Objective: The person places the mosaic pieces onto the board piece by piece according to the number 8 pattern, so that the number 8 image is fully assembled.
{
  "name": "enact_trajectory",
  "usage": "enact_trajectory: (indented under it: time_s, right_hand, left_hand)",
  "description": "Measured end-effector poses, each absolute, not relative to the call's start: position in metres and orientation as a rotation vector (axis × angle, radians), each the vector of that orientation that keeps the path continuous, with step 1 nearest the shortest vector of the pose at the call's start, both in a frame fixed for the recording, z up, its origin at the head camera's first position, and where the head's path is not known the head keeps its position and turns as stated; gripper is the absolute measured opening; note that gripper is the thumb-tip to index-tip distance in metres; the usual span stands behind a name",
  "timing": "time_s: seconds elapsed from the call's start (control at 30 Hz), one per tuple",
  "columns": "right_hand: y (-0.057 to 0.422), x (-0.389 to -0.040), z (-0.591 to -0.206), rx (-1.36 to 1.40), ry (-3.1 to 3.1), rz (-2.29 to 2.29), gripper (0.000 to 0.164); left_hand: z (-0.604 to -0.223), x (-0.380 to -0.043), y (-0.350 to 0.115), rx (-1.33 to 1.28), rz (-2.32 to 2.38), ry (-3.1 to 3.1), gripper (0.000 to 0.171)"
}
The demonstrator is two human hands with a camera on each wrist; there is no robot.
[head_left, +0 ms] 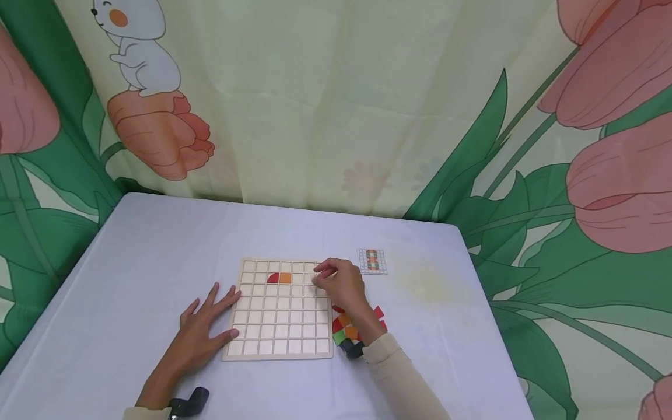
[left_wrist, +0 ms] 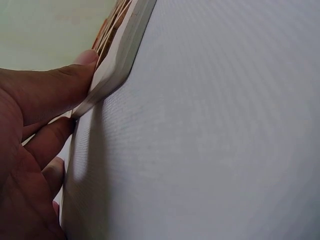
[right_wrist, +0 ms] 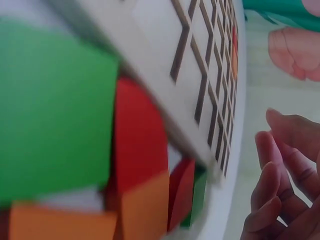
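A square wooden grid board (head_left: 278, 310) lies on the table. One red quarter-round tile (head_left: 273, 278) and an orange square tile (head_left: 285, 278) sit side by side in its second row from the top. My left hand (head_left: 202, 329) is spread along the board's left side, with thumb and fingers touching the edge; the left wrist view shows the thumb (left_wrist: 65, 90) against the rim. Over the board's upper right part hovers my right hand (head_left: 343, 286), its fingers loosely bent. In the right wrist view a gap shows between its thumb and fingers (right_wrist: 267, 185), and nothing is held there.
Loose red, orange and green tiles (head_left: 350, 332) lie against the board's lower right side, partly under the right forearm. A small pattern card (head_left: 372, 262) lies beyond the right hand. The white-covered table (head_left: 178, 233) ends at a printed curtain (head_left: 294, 116).
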State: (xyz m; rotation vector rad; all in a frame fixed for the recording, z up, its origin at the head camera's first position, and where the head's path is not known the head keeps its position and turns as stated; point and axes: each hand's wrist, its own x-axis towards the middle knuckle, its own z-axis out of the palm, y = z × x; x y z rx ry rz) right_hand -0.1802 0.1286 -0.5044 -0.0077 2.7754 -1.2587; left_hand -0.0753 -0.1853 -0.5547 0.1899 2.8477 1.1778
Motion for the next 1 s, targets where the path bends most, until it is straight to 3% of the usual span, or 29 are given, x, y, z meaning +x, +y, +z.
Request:
enact_trajectory:
  time_s: [0.57, 0.77, 1.0]
  right_hand:
    - [0.179, -0.158, -0.509, 0.248, 2.757, -1.167, 0.018]
    - [0.186, -0.148, -0.513, 0.242, 2.753, -1.049, 0.017]
    - [0.189, -0.144, -0.513, 0.204, 2.741, -0.949, 0.026]
  left_hand:
    - [-0.551, -0.076, -0.186, 0.199, 1.161, 2.836, 0.083]
    - [-0.554, -0.075, -0.186, 0.191, 1.166, 2.829, 0.084]
    - [-0.552, -0.076, -0.186, 0.187, 1.157, 2.829, 0.084]
